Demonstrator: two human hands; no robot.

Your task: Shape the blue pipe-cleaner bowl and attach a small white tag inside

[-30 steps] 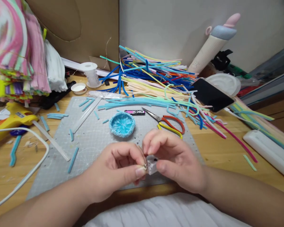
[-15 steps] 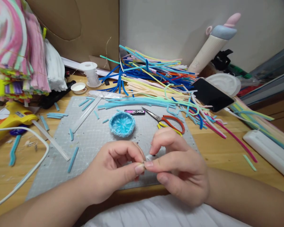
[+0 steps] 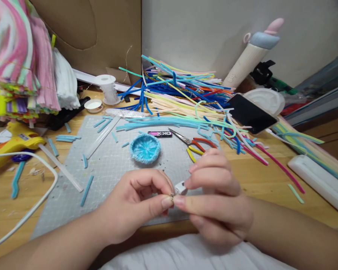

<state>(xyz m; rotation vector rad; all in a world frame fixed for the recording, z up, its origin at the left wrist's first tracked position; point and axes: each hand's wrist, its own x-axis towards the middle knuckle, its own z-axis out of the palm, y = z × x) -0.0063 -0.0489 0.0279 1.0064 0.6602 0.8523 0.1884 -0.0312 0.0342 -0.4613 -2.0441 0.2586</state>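
Observation:
My left hand pinches a tiny silvery piece between thumb and index finger; its exact kind is too small to make out. From the right, a fingertip of my right hand presses on the same piece, its other fingers curled. Just behind the pinch is a small white box with a dark spot, close to my right fingertips; whether they touch it I cannot tell. Beyond the hands, a round blue fuzzy bowl sits on the grey cutting mat. Scissors lie open-bladed above my right hand.
A pink-and-black battery lies behind the bowl. Pipe cleaners are heaped at the back. At left are a yellow glue gun, a clear glue stick and a white cable. A phone rests at right.
My right hand has shifted slightly right and its upper fingers have lifted, showing more of the white box and covering less of the yellow scissor handle. My left hand keeps its pinch.

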